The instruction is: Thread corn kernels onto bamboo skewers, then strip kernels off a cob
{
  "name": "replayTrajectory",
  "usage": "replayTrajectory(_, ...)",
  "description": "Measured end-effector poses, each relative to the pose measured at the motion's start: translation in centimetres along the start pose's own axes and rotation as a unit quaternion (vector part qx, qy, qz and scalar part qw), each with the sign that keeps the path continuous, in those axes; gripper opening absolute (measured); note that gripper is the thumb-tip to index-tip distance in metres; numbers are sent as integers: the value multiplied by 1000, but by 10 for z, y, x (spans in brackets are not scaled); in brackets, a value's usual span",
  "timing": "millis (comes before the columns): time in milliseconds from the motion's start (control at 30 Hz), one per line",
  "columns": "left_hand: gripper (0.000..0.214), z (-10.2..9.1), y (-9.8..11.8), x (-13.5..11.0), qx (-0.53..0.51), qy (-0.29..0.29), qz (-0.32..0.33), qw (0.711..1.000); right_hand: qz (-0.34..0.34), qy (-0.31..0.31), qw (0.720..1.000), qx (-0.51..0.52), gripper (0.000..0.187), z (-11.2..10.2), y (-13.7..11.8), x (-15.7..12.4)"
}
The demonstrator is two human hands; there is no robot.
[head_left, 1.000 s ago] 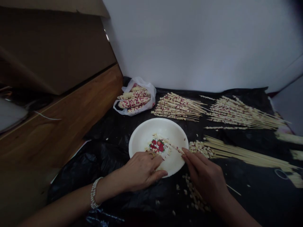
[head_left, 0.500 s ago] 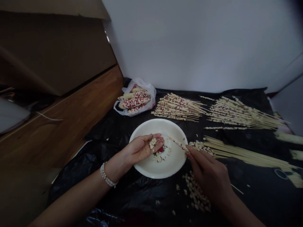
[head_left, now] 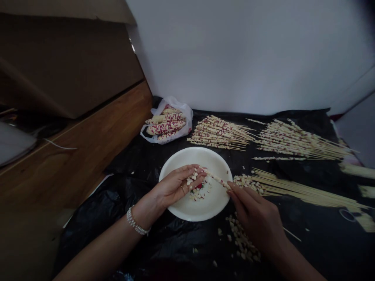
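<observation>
We see our left hand cupped palm-up over a white plate, its fingers curled around a small heap of cream corn kernels. A ring sits on one finger, and a beaded bracelet circles the wrist. Our right hand pinches a bamboo skewer threaded with kernels, its tip reaching over the plate to our left palm. Around the plate, a mound of kernels lies at 3 o'clock beside bare skewers. Loose kernels scatter at 5 o'clock. Loaded skewers lie at 12 o'clock, more at 2 o'clock. At 11 o'clock, a white plastic bag holds red-and-cream corn cobs. Everything rests on black plastic sheeting.
</observation>
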State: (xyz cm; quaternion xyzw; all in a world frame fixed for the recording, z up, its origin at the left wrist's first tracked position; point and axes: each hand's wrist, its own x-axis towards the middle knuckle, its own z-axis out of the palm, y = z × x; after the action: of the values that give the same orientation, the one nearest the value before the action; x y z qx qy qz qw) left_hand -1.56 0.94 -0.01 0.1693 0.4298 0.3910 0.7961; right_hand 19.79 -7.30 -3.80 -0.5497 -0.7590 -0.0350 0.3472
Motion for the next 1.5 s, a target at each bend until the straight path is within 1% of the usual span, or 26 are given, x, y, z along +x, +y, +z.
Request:
replayTrajectory(133, 10, 2, 0, 0, 3, 12, 8, 1000, 1, 1, 1000, -2, 26, -1, -1, 1)
replayTrajectory(333, 17, 6, 2, -2, 7, 36, 34, 999, -8, 8, 1000, -9, 26, 0, 0, 0)
replayTrajectory(433, 13, 6, 1, -2, 9, 40, 38, 998, -13, 3, 1000, -14, 26, -1, 0, 0)
replayTrajectory(633, 10, 5, -4, -2, 3, 44, 33, 998, -22, -4, 999, -29, 25, -2, -3, 0)
replayTrajectory(867, 15, 9, -4, -5, 2, 48, 29, 998, -37, 8, 997, -61, 26, 0, 1, -1)
replayTrajectory(1000, 21, 6, -6, -4, -12, 43, 35, 998, -33, 3, 998, -55, 27, -1, 0, -1)
replayTrajectory(1100, 19, 4, -7, -2, -18, 45, 37, 998, -32, 1, 998, -50, 28, -2, 0, -1)
replayTrajectory(1300, 18, 1, -7, -1, -20, 26, 34, 999, -40, 3, 998, -55, 29, -2, 0, -1)
replayTrajectory(1500, 20, 1, -7, 0, -22, 41, 28, 999, -40, -3, 997, -61, 29, -1, 2, -3)
